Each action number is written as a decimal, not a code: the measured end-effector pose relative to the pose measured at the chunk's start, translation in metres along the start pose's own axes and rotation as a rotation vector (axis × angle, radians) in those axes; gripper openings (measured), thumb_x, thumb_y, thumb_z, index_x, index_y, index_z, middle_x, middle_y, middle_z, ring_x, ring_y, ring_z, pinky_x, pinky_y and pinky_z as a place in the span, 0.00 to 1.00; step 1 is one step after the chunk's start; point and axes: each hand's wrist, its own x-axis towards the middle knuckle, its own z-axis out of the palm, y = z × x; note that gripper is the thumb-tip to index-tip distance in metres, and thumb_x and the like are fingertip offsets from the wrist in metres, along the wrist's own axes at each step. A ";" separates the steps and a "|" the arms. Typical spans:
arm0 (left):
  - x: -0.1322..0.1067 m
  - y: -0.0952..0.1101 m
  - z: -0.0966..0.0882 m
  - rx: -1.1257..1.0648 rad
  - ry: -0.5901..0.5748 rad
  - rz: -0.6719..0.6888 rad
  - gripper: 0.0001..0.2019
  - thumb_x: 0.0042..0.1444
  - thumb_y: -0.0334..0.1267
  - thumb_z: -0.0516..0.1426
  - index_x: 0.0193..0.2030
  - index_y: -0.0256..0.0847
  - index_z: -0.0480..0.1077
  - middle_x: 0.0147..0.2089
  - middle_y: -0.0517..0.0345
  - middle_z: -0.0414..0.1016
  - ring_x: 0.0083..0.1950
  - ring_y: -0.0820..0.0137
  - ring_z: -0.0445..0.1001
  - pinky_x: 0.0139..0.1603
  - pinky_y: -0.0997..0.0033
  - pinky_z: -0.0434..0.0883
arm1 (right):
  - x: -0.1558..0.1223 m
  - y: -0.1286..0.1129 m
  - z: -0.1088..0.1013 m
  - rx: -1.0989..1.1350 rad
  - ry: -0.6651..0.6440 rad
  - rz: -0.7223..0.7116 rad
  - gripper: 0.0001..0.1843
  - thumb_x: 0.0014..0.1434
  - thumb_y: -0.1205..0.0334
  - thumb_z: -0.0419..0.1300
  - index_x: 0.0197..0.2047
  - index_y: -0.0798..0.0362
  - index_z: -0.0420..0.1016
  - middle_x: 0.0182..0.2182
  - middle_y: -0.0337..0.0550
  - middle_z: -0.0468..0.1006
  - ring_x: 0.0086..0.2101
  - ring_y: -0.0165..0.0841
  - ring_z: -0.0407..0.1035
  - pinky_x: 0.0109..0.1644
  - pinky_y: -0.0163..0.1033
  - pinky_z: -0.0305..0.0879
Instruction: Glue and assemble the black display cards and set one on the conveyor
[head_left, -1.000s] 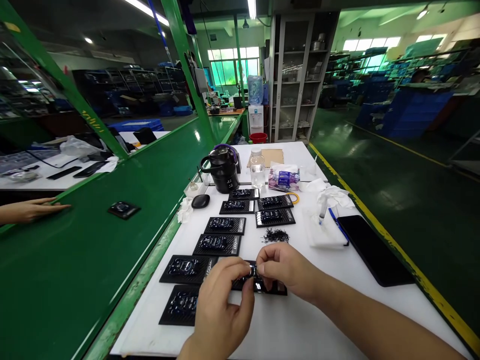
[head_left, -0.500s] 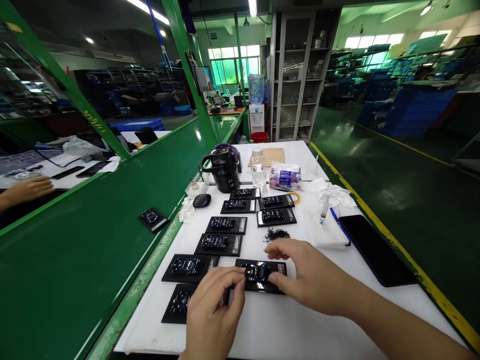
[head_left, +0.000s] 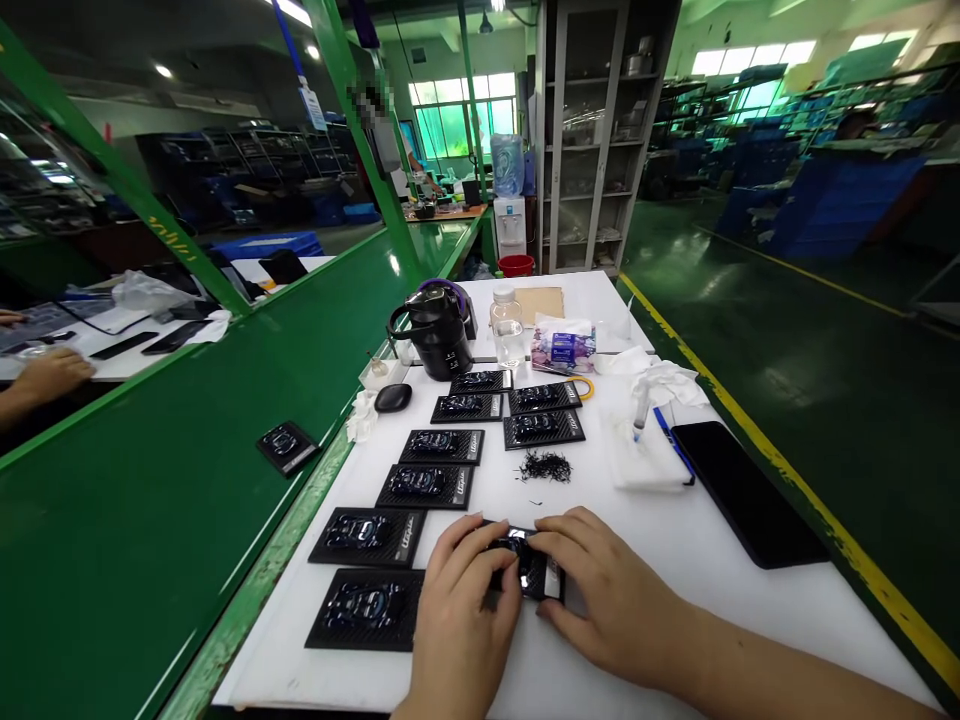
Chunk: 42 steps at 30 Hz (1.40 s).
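Model car (head_left: 525,568) on a black plaque (head_left: 553,578), lying on the white table (head_left: 570,675) between both hands. The left hand (head_left: 469,590) brings thumb and fingertips close together at the car's left end; whether they pinch a small part cannot be told. The right hand (head_left: 607,590) holds the plaque's right end between thumb and fingers. The step appears to be fine handwork on the car; the next move seems to call for a steady plaque and light fingertips. Neighbouring plaques (head_left: 367,535) bear silver script, apparently "Utopia"; the tissue pack's (head_left: 562,350) print is illegible.
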 end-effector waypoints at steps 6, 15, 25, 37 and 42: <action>-0.002 -0.003 0.003 -0.018 -0.034 -0.018 0.07 0.62 0.29 0.56 0.38 0.43 0.73 0.47 0.55 0.80 0.55 0.60 0.73 0.53 0.54 0.78 | -0.004 0.002 -0.001 -0.018 -0.007 -0.020 0.25 0.58 0.70 0.60 0.59 0.48 0.71 0.57 0.49 0.70 0.54 0.44 0.63 0.61 0.54 0.64; -0.011 0.003 -0.032 -0.155 -0.013 -0.003 0.10 0.60 0.24 0.56 0.40 0.44 0.72 0.47 0.53 0.78 0.56 0.63 0.73 0.53 0.59 0.77 | -0.001 0.005 0.000 -0.016 0.016 0.007 0.28 0.55 0.75 0.58 0.60 0.54 0.69 0.52 0.50 0.73 0.52 0.43 0.65 0.60 0.54 0.66; -0.067 -0.076 -0.130 0.112 -0.061 -0.252 0.05 0.61 0.31 0.57 0.36 0.44 0.72 0.47 0.54 0.78 0.48 0.64 0.77 0.48 0.65 0.76 | 0.003 -0.005 -0.008 -0.254 0.121 -0.218 0.22 0.62 0.67 0.58 0.59 0.48 0.69 0.53 0.48 0.74 0.55 0.46 0.65 0.56 0.54 0.69; -0.059 -0.066 -0.080 -0.011 0.046 -0.182 0.09 0.57 0.23 0.56 0.36 0.43 0.72 0.47 0.53 0.77 0.53 0.62 0.71 0.54 0.56 0.74 | 0.054 -0.063 0.074 -0.187 -0.120 -0.250 0.24 0.59 0.67 0.60 0.59 0.57 0.70 0.49 0.53 0.75 0.49 0.50 0.66 0.52 0.59 0.68; -0.061 -0.065 -0.078 0.002 0.063 -0.219 0.09 0.57 0.24 0.57 0.35 0.43 0.72 0.49 0.52 0.76 0.53 0.61 0.71 0.53 0.54 0.74 | 0.049 -0.057 0.076 -0.166 -0.089 -0.298 0.24 0.61 0.67 0.60 0.61 0.56 0.69 0.53 0.52 0.74 0.52 0.48 0.64 0.58 0.55 0.66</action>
